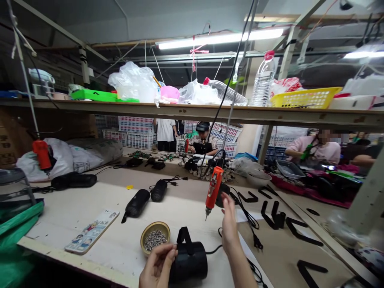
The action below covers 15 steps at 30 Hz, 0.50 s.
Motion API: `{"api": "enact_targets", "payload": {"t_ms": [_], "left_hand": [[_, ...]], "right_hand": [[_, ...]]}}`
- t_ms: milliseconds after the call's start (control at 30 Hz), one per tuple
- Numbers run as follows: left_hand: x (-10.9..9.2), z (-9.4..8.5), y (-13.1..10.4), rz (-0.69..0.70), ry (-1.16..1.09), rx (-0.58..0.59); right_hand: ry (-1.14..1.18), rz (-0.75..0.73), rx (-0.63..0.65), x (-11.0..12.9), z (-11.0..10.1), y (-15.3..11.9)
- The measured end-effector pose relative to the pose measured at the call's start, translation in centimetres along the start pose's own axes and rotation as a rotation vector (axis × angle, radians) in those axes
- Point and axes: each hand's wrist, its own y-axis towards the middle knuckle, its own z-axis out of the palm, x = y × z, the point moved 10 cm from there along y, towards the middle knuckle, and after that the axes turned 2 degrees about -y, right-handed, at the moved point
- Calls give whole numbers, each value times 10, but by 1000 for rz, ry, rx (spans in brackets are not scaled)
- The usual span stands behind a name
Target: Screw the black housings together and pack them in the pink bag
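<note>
we locate the black cylinder (193,264) on the bench (103,191), just right of our left hand (157,265); that thumb and fingers are drawn together, but we cannot tell whether they grip anything. our right hand (229,226), fingers extended, is near the hanging screwdriver (214,187).

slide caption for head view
Left hand at a black cylinder, right hand beside a hanging orange screwdriver, bowl of screws nearby.
</note>
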Motion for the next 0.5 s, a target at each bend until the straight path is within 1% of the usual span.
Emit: {"api": "enact_targets", "payload": {"t_ms": [67,100,167,200,267,367,433,500], "left_hand": [[-5,0,2,20,7,20],[-6,0,2,28,3,24],[-7,1,0,26,-25,24],[-7,3,-1,15,-40,28],[-8,7,-5,-4,-54,55],[-15,18,-10,-6,-10,147],[-17,28,-14,-17,0,237],[-13,38,-18,-80,-49,331]], "right_hand": [[3,34,217,3,25,15],[2,33,280,6,31,19],[-11,23,360,15,33,18],[-25,13,378,20,29,14],[-83,-30,359,33,15,4],[-171,-88,233,54,-14,-21],[-82,-81,159,64,-26,-40],[159,-51,171,71,-26,-58]]}}
